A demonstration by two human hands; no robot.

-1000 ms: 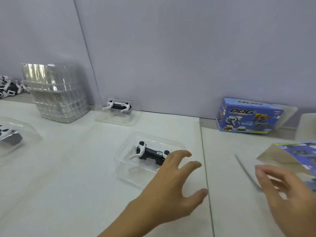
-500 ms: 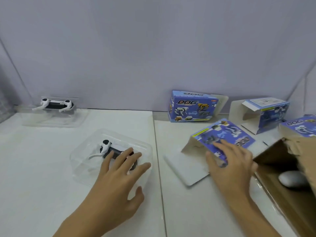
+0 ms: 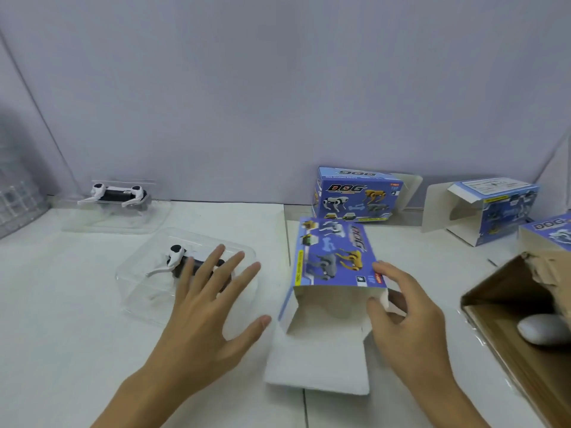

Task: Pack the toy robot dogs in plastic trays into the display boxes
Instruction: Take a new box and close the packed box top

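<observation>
A black and white toy robot dog (image 3: 176,257) lies in a clear plastic tray (image 3: 145,291) left of centre. My left hand (image 3: 210,304) rests flat on top of that tray with fingers spread. To its right a blue display box (image 3: 333,261) lies with its open end and white flaps facing me. My right hand (image 3: 401,313) grips the box's near right corner, thumb inside the opening. A second dog (image 3: 116,194) in its tray (image 3: 114,217) stands at the back left.
A closed blue box (image 3: 355,196) stands against the wall, with an open one (image 3: 482,211) to its right and another box (image 3: 547,230) at the far right edge. A brown carton (image 3: 519,329) holds a white rounded object (image 3: 543,330). Stacked clear trays (image 3: 15,193) stand far left.
My right hand has turned the blue box so its open end faces me and now grips its corner. My left hand stays flat on the tray.
</observation>
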